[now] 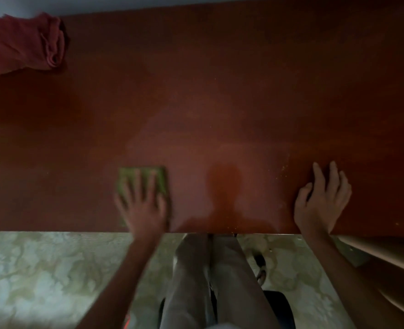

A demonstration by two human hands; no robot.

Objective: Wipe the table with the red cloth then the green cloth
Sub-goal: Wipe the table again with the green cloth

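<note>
Red cloth [26,45]: crumpled, far-left corner of table [220,79], apart from both hands. Green cloth [144,180]: folded flat, near front edge, under splayed left hand [143,205]; likely soft, light, best pressed by palm. Right hand [322,200]: loosely open, empty, resting at front edge.

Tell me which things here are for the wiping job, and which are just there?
For the job: green cloth under the left hand; red cloth at the far left corner; table.
Just there: crumbs near the right hand; shelf; patterned floor.
</note>
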